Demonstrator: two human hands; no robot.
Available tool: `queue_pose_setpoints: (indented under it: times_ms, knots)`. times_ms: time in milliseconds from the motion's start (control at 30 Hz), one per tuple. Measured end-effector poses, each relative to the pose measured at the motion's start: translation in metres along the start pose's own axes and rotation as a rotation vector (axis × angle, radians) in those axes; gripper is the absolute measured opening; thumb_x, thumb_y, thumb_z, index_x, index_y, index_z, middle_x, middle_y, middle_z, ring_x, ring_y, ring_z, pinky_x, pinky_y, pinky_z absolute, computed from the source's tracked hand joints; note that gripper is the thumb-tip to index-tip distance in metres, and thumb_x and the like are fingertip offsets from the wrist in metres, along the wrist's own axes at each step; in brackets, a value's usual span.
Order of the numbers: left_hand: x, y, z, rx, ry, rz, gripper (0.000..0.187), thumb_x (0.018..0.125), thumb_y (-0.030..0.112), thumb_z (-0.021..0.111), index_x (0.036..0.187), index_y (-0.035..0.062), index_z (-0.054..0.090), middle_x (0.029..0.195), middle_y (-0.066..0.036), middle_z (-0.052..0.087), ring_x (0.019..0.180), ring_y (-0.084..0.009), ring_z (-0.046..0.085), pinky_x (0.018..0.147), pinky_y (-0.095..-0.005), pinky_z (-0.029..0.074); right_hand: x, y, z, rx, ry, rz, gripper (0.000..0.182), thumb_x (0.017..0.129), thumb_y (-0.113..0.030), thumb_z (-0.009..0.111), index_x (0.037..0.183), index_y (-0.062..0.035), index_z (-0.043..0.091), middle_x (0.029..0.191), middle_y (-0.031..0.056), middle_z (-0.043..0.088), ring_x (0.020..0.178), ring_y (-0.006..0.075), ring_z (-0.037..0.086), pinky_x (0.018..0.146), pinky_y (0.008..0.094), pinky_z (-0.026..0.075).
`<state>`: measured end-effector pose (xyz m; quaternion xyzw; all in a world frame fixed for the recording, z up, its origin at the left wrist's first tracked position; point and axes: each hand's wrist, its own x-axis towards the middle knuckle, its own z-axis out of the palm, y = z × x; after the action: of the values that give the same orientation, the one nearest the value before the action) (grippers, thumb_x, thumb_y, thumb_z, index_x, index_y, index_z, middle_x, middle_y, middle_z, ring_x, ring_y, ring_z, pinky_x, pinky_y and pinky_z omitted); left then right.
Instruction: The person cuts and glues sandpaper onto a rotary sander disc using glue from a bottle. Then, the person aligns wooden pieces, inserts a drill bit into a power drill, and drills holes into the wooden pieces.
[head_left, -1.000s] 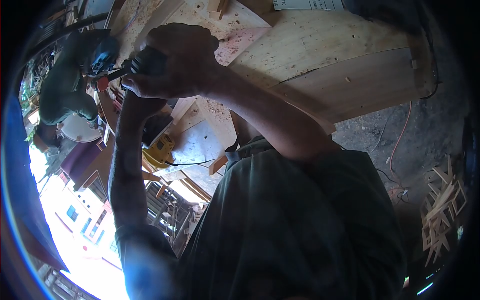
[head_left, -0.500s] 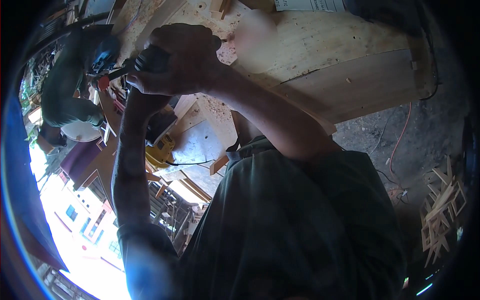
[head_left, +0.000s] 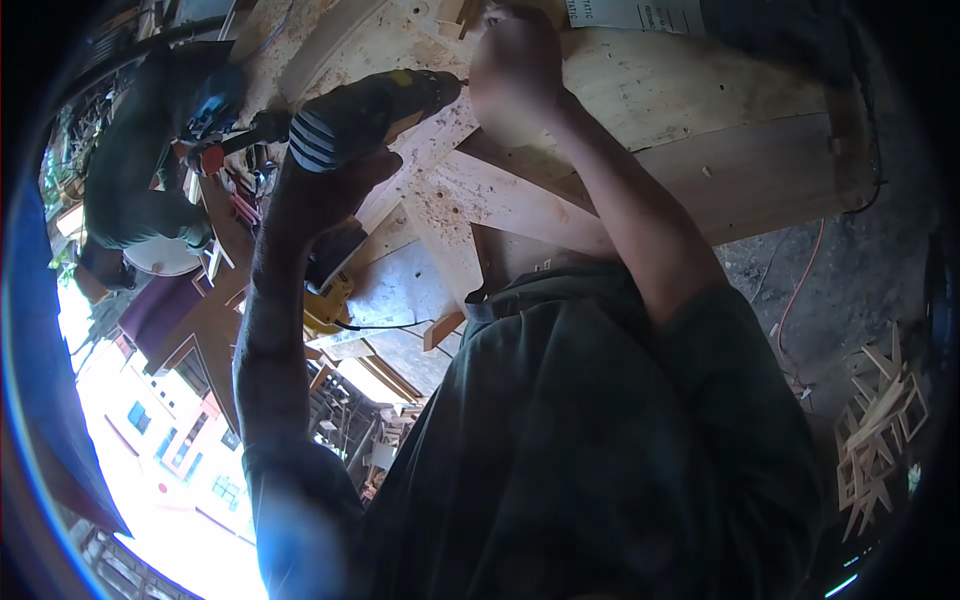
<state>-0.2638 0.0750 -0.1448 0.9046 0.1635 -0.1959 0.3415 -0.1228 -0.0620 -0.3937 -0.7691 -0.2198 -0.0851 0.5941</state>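
My left hand (head_left: 335, 190) is wrapped round the grip of a dark power drill (head_left: 375, 108), whose body has pale stripes at the rear and a yellow patch. Its chuck points right, toward my right hand (head_left: 515, 75). That hand is raised over the wood just past the drill's tip, apart from the drill body, with its fingers curled in. A blurred patch covers part of it, so anything in the fingers is hidden. Beneath both hands lie joined wooden boards (head_left: 520, 200) with sawdust scattered over them.
A large plywood panel (head_left: 690, 95) spans the upper right. A yellow power tool (head_left: 328, 305) with a black cord stands below the left forearm. A co-worker in green (head_left: 125, 180) bends at the left. Wood offcuts (head_left: 878, 430) lie on the floor at right, near an orange cable (head_left: 812, 262).
My right hand has left the drill and moved right, beyond its tip. The drill's body now shows fully in my left hand, which has shifted slightly right.
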Motion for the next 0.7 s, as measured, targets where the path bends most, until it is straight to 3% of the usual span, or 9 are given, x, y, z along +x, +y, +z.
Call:
queue_pose_setpoints:
  times_ms: [67, 167, 267, 367, 467, 533, 600, 700]
  knots:
    - [0.005, 0.012, -0.003, 0.010, -0.018, 0.002, 0.049, 0.081, 0.010, 0.083, 0.126, 0.0033, 0.065, 0.095, -0.002, 0.071, 0.079, -0.0076, 0.064, 0.071, -0.0253, 0.055, -0.011, 0.020, -0.002, -0.074, -0.087, -0.112, 0.010, 0.083, -0.008, 0.071, 0.092, -0.0058, 0.070, 0.099, 0.0129, 0.070, 0.099, 0.0342, 0.064, 0.093, 0.0450, 0.052]
    - [0.002, 0.034, -0.004, -0.062, -0.002, -0.004, 0.040, 0.077, 0.003, 0.076, 0.115, -0.0004, 0.064, 0.089, -0.011, 0.065, 0.076, -0.0204, 0.063, 0.073, -0.0334, 0.054, -0.018, 0.028, -0.003, -0.166, -0.177, -0.198, 0.014, 0.079, -0.005, 0.073, 0.092, -0.0054, 0.069, 0.109, 0.0092, 0.069, 0.108, 0.0322, 0.062, 0.096, 0.0439, 0.051]
    - [0.007, 0.021, -0.010, 0.027, -0.021, 0.221, 0.044, 0.075, 0.001, 0.078, 0.117, -0.0008, 0.064, 0.094, -0.013, 0.067, 0.082, -0.0227, 0.065, 0.079, -0.0347, 0.055, -0.019, 0.026, -0.001, -0.209, -0.179, -0.219, 0.013, 0.079, -0.005, 0.073, 0.090, -0.0055, 0.069, 0.109, 0.0087, 0.068, 0.108, 0.0316, 0.062, 0.096, 0.0439, 0.051]
    - [0.010, 0.019, -0.029, 0.161, -0.041, 0.427, 0.055, 0.079, 0.009, 0.086, 0.128, 0.0014, 0.064, 0.112, -0.008, 0.071, 0.100, -0.0206, 0.068, 0.090, -0.0347, 0.055, -0.020, 0.027, -0.002, -0.224, -0.183, -0.230, 0.013, 0.078, -0.005, 0.074, 0.090, -0.0057, 0.069, 0.109, 0.0083, 0.068, 0.108, 0.0315, 0.062, 0.097, 0.0440, 0.051]
    - [0.001, 0.018, -0.074, 0.254, -0.076, 0.533, 0.052, 0.082, 0.006, 0.084, 0.129, 0.0019, 0.065, 0.124, -0.010, 0.069, 0.113, -0.0220, 0.067, 0.098, -0.0338, 0.054, -0.021, 0.025, -0.003, -0.219, -0.189, -0.219, 0.013, 0.077, -0.006, 0.074, 0.089, -0.0056, 0.068, 0.110, 0.0081, 0.068, 0.109, 0.0316, 0.062, 0.098, 0.0440, 0.050]
    - [0.001, 0.006, -0.100, 0.021, 0.010, 0.301, 0.047, 0.078, 0.003, 0.084, 0.123, 0.0003, 0.069, 0.117, -0.009, 0.071, 0.104, -0.0198, 0.069, 0.092, -0.0307, 0.056, -0.018, 0.023, -0.003, -0.197, -0.191, -0.224, 0.014, 0.076, -0.005, 0.075, 0.088, -0.0055, 0.067, 0.111, 0.0087, 0.068, 0.109, 0.0322, 0.061, 0.098, 0.0441, 0.050]
    - [-0.010, 0.001, -0.113, -0.372, 0.065, -0.303, 0.046, 0.087, 0.007, 0.081, 0.130, 0.0021, 0.066, 0.119, -0.013, 0.071, 0.115, -0.0200, 0.068, 0.102, -0.0326, 0.055, -0.016, 0.021, -0.004, -0.194, -0.189, -0.240, 0.015, 0.076, -0.005, 0.075, 0.089, -0.0054, 0.067, 0.111, 0.0097, 0.067, 0.109, 0.0331, 0.061, 0.097, 0.0445, 0.050]
    - [0.023, -0.009, -0.115, -0.404, 0.144, -0.365, 0.042, 0.085, 0.013, 0.083, 0.124, 0.0037, 0.070, 0.104, -0.008, 0.074, 0.101, -0.0159, 0.070, 0.088, -0.0274, 0.057, -0.016, 0.017, -0.009, -0.194, -0.200, -0.237, 0.016, 0.076, -0.004, 0.075, 0.090, -0.0055, 0.066, 0.113, 0.0109, 0.066, 0.110, 0.0346, 0.060, 0.097, 0.0451, 0.050]
